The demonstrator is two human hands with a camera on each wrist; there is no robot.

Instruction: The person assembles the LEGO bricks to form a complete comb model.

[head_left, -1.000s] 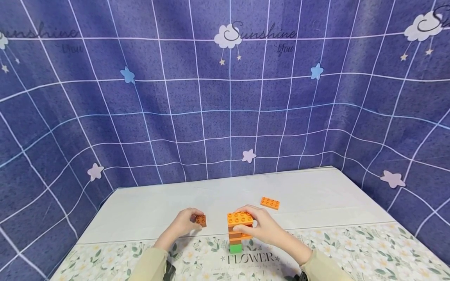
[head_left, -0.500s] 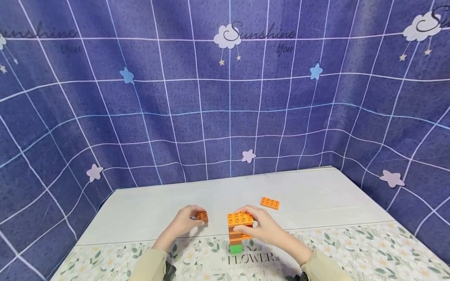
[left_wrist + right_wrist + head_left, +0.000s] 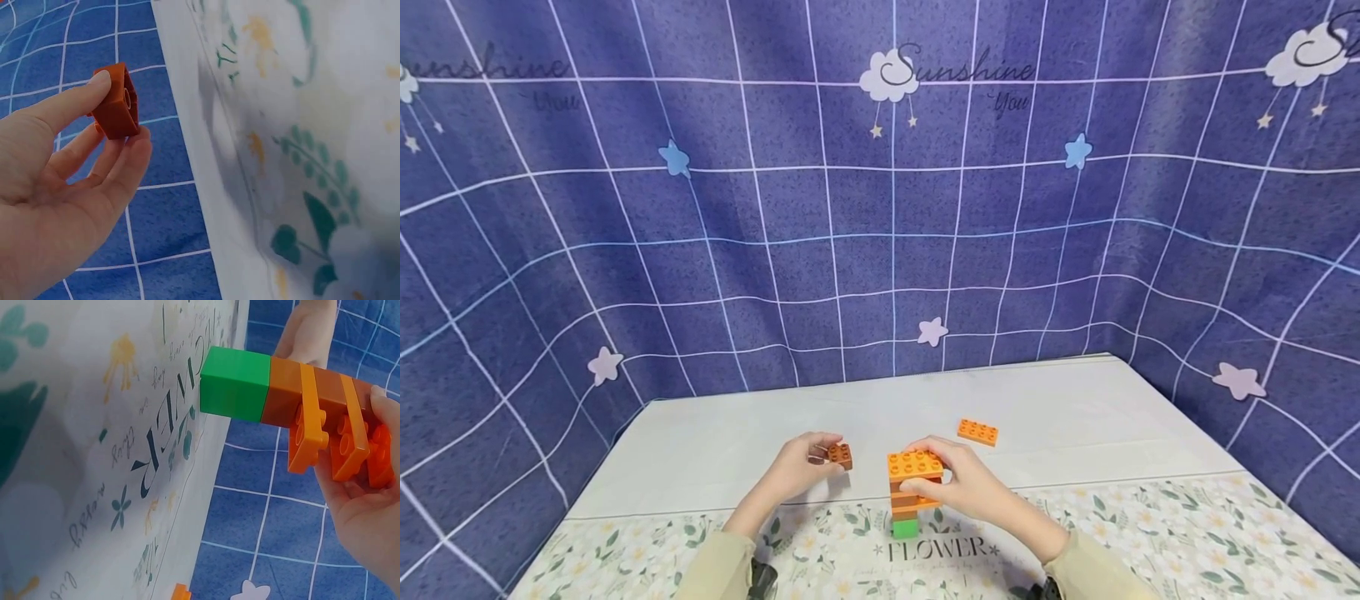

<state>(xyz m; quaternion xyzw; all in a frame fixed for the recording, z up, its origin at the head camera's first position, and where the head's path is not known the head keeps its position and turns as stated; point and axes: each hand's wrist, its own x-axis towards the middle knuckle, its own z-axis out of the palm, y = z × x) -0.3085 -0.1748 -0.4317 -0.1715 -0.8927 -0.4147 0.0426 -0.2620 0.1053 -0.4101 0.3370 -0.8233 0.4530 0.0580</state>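
My left hand (image 3: 796, 472) pinches a brown 2x2 toy brick (image 3: 841, 456) between thumb and fingers, studs up in the head view. The left wrist view shows the brick's (image 3: 114, 105) hollow underside and the thumb pressed on one side. To the right, my right hand (image 3: 968, 485) grips the upper part of a tower of toy bricks. A green brick (image 3: 234, 384) forms its base on the tablecloth. Brown bricks (image 3: 283, 392) and orange eight-stud plates (image 3: 306, 450) alternate above it, the plates jutting out to one side. An orange plate (image 3: 914, 463) tops the tower.
A loose orange plate (image 3: 977, 431) lies on the white part of the tablecloth (image 3: 737, 425), beyond the right hand. The near part has a floral print and the word FLOWER. A blue gridded curtain (image 3: 820, 250) surrounds the back and sides.
The left hand has moved slightly right and away from me with the brown brick, closer to the tower. The right hand keeps its grip on the tower in the same place.
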